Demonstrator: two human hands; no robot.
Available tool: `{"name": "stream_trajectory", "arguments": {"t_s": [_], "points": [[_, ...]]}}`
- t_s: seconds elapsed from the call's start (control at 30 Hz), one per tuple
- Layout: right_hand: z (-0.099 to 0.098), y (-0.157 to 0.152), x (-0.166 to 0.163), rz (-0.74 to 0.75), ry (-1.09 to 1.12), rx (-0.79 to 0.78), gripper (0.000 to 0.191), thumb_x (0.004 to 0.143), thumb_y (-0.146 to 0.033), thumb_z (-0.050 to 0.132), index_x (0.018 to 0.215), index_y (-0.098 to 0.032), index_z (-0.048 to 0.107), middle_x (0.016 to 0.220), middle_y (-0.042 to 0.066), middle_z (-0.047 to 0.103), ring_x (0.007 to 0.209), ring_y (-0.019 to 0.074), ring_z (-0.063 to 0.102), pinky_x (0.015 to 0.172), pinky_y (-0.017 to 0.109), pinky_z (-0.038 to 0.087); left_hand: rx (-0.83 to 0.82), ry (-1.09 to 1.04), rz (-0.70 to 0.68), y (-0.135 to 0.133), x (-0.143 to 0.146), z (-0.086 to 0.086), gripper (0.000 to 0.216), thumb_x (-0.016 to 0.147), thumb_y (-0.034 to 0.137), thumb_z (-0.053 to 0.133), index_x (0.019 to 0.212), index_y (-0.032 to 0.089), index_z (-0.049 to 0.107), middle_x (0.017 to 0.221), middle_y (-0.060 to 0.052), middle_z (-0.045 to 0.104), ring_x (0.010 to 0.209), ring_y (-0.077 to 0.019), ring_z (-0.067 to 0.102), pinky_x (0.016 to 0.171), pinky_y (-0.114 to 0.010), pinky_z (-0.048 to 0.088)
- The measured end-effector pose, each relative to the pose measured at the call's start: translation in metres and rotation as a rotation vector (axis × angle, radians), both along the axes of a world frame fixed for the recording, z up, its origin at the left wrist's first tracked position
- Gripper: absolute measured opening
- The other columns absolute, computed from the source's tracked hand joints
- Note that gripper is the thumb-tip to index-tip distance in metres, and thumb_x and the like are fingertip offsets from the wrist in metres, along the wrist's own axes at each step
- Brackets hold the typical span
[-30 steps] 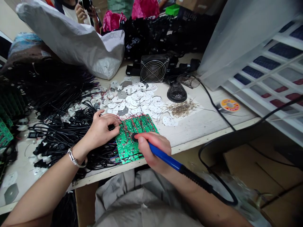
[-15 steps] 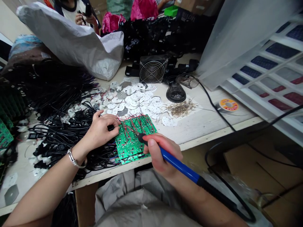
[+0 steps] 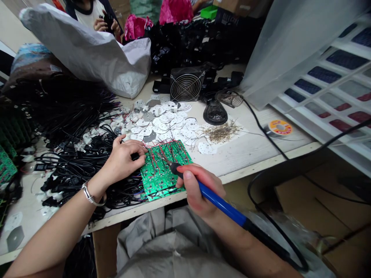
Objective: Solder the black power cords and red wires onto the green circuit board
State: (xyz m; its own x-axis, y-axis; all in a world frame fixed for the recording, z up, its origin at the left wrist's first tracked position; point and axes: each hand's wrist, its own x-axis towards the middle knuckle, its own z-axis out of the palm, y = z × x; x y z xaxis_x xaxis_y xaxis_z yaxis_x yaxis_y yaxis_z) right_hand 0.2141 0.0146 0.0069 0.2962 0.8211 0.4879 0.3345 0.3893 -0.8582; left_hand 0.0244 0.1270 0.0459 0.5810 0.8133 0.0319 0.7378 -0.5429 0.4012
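A green circuit board [image 3: 162, 173] with red wires lies at the near table edge. My right hand [image 3: 199, 189] is closed round a blue-handled soldering iron [image 3: 220, 204], its metal tip over the board's upper part. My left hand [image 3: 124, 158] rests at the board's left top corner, fingers pinched on something small and dark that I cannot make out. A silver bracelet [image 3: 92, 196] is on my left wrist.
Black cables [image 3: 72, 154] pile up at left. White round boards [image 3: 165, 123] lie behind the green one, then a small fan [image 3: 185, 85], an iron stand [image 3: 216, 112] and a solder spool [image 3: 279, 127]. A grey sack [image 3: 87, 50] lies at back; another person's hands [image 3: 107, 23] are beyond.
My right hand has drawn back to the right with the iron, so its tip now points at the board from farther off. My left hand has stayed put.
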Motion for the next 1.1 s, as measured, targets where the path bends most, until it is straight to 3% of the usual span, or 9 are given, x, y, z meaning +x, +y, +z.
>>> {"name": "stream_trajectory", "arguments": {"t_s": [0.4, 0.7, 1.0, 1.1], "points": [[-0.004, 0.000, -0.002, -0.010, 0.035, 0.011, 0.014, 0.087, -0.019, 0.051, 0.084, -0.019, 0.064, 0.069, 0.001, 0.069, 0.059, 0.0141, 0.066, 0.055, 0.027, 0.054, -0.007, -0.011, -0.007, 0.000, -0.001, -0.001, 0.012, 0.077, 0.027, 0.054, 0.068, 0.021, 0.061, 0.090, 0.001, 0.074, 0.101, -0.0220, 0.064, 0.111, -0.056, 0.013], [-0.002, 0.000, -0.003, -0.034, 0.038, -0.041, 0.015, 0.088, -0.022, 0.051, 0.084, -0.019, 0.065, 0.066, 0.000, 0.069, 0.058, 0.0142, 0.066, 0.055, 0.027, 0.054, -0.049, 0.008, -0.022, -0.001, -0.006, -0.003, 0.021, 0.089, 0.034, 0.045, 0.087, 0.023, 0.063, 0.103, -0.001, 0.070, 0.104, -0.0197, 0.061, 0.112, -0.053, 0.011], [0.000, 0.002, -0.001, 0.000, -0.016, 0.046, 0.013, 0.086, -0.016, 0.052, 0.083, -0.019, 0.064, 0.061, -0.001, 0.068, 0.054, 0.0122, 0.064, 0.054, 0.025, 0.053, -0.108, 0.107, -0.111, 0.000, 0.002, 0.007, 0.017, 0.081, 0.029, 0.048, 0.072, 0.019, 0.058, 0.106, -0.004, 0.066, 0.108, -0.0203, 0.056, 0.111, -0.057, 0.009], [0.002, 0.005, -0.002, 0.012, -0.028, 0.083, 0.012, 0.085, -0.014, 0.052, 0.083, -0.019, 0.063, 0.062, -0.002, 0.068, 0.052, 0.0108, 0.063, 0.054, 0.024, 0.052, -0.111, 0.122, -0.134, 0.004, 0.003, 0.007, 0.016, 0.079, 0.029, 0.051, 0.070, 0.018, 0.059, 0.106, -0.004, 0.066, 0.107, -0.0213, 0.057, 0.110, -0.056, 0.015]]}}
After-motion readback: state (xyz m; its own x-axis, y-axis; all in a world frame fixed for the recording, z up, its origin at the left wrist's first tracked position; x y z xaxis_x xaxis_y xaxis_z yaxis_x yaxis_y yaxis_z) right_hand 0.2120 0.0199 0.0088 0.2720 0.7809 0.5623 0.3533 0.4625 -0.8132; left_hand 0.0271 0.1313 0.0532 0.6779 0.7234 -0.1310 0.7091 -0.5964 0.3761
